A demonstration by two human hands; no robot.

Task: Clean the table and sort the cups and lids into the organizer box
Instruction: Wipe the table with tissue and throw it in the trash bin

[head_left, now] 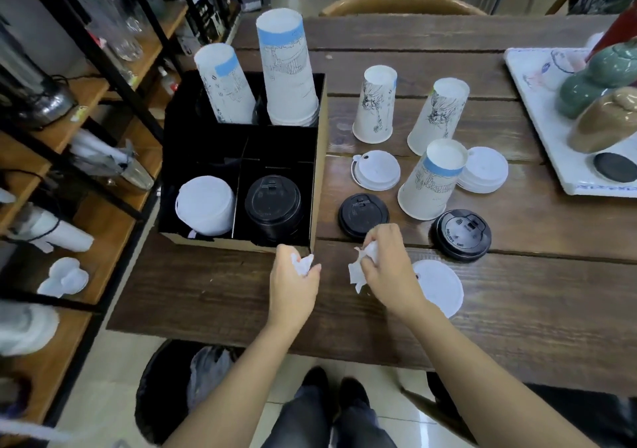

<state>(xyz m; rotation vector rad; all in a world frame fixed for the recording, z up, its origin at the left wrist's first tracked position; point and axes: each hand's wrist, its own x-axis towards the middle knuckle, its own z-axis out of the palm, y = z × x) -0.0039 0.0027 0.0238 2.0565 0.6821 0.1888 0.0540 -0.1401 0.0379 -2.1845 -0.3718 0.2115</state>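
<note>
Both hands work over the dark wooden plank tabletop point(482, 309), just in front of the black cardboard organizer box point(319, 171) with inner dividers. The left hand point(293, 282) is curled around a crumpled scrap of white tissue point(302, 264), at the box's near right corner. The right hand point(386, 261) pinches a second, larger crumpled white tissue point(358, 270) a little to the right of that corner.

Inside the box, two stacks of upside-down white paper cups with blue bands and line drawings point(287, 71) fill the far compartments. A stack of white plastic lids point(205, 204) sits in the near left compartment and a stack of black plastic lids point(273, 202) in the near right one.

To the right of the box, three upside-down white paper cups point(431, 178) stand loose on the tabletop. Around them lie white lids point(375, 170) and two black lids point(462, 235). One flat white lid point(441, 289) lies partly under the right wrist. Below the tabletop edge, nearer than the box, stands a black-lined waste bin point(165, 392).
</note>
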